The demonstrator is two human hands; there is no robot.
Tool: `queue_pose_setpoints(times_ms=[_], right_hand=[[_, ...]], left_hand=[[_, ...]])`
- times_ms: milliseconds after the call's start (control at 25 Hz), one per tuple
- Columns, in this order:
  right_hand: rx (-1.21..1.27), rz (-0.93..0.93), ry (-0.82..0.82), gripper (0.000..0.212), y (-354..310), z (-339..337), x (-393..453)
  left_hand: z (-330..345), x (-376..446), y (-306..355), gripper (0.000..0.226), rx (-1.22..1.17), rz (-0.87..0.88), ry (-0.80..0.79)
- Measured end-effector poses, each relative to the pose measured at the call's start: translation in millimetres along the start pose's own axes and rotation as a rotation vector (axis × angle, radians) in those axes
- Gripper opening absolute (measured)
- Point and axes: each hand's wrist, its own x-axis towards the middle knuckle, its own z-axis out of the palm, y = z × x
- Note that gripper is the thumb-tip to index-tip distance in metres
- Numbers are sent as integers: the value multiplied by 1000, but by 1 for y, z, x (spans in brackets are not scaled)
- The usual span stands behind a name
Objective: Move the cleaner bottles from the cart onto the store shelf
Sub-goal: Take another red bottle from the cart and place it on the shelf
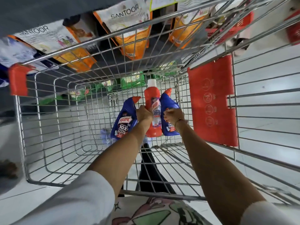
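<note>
Three Harpic cleaner bottles lie side by side on the floor of the wire cart point(48, 179). In the middle is a red bottle point(151, 95) with a white cap, flanked by a left blue bottle point(124, 122) and a right blue bottle point(168, 104), both red-capped. My left hand point(144, 114) is closed around the red bottle's left side, touching the left blue bottle. My right hand point(173, 116) grips the right blue bottle at its middle. Both forearms reach down into the cart.
The store shelf stands just beyond the cart's far wall, with white-and-orange Santoor pouches point(128, 17) on top and green packs point(132, 80) lower down. A red plastic flap point(212, 101) hangs on the cart's right side. A red corner guard point(17, 80) caps the left rim.
</note>
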Motion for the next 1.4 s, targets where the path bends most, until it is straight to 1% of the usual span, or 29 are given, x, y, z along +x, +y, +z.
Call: queue_pose_setpoints(times_ms=[80, 120, 160, 200, 240, 320, 360, 400, 440, 480, 560, 600, 680, 800, 880, 960, 1040, 1120, 1280, 1320, 1400], right_hand=[[72, -48, 55, 26, -1, 2, -2], [64, -83, 78, 24, -3, 0, -6], [33, -116, 84, 19, -6, -2, -14], [46, -154, 55, 13, -8, -5, -23], [109, -182, -47, 12, -13, -10, -33], [243, -173, -358, 33, -24, -18, -53], [286, -155, -505, 39, -33, -22, -63], [330, -165, -621, 44, -45, -26, -78], [321, -227, -689, 48, -62, -26, -93], [270, -334, -715, 47, -79, -25, -109], [131, -555, -681, 31, -121, -16, -149], [104, -633, -687, 29, -142, -7, -170], [87, -778, -685, 29, -189, 11, -209], [69, -962, -681, 27, -255, 46, -260], [72, -1045, -678, 27, -297, 68, -290], [47, -1117, -648, 32, -338, 97, -313], [29, -1197, -618, 31, -374, 128, -332], [26, -1250, -578, 38, -403, 160, -339], [59, -1267, -521, 39, -442, 224, -337], [75, -1265, -520, 42, -448, 236, -336], [92, -1256, -501, 58, -455, 250, -332]], left_hand=[[-10, -12, 7, 30, -77, -29, -39], [-12, -14, 6, 31, -109, -26, -45], [-18, -22, 3, 31, -123, -20, -49], [-27, -29, 1, 31, -157, 29, -77], [-39, -36, -2, 30, -247, 61, -140], [-70, -53, -11, 29, -519, 135, -310], [-85, -61, -14, 30, -624, 189, -350], [-105, -74, -15, 29, -699, 246, -355], [-128, -85, -16, 27, -739, 317, -344], [-151, -98, -14, 25, -765, 382, -336], [-198, -116, -9, 21, -784, 532, -294], [-225, -123, -8, 22, -801, 612, -255], [-281, -137, -2, 25, -815, 755, -173], [-368, -158, 1, 20, -805, 939, -89], [-420, -164, 1, 20, -799, 1021, -46], [-472, -164, -3, 20, -797, 1090, 23], [-519, -156, -6, 18, -793, 1141, 92], [-555, -142, -8, 17, -787, 1151, 138], [-609, -99, -17, 22, -833, 1119, 136], [-618, -88, -17, 23, -839, 1103, 127], [-627, -73, -13, 27, -840, 1067, 126]])
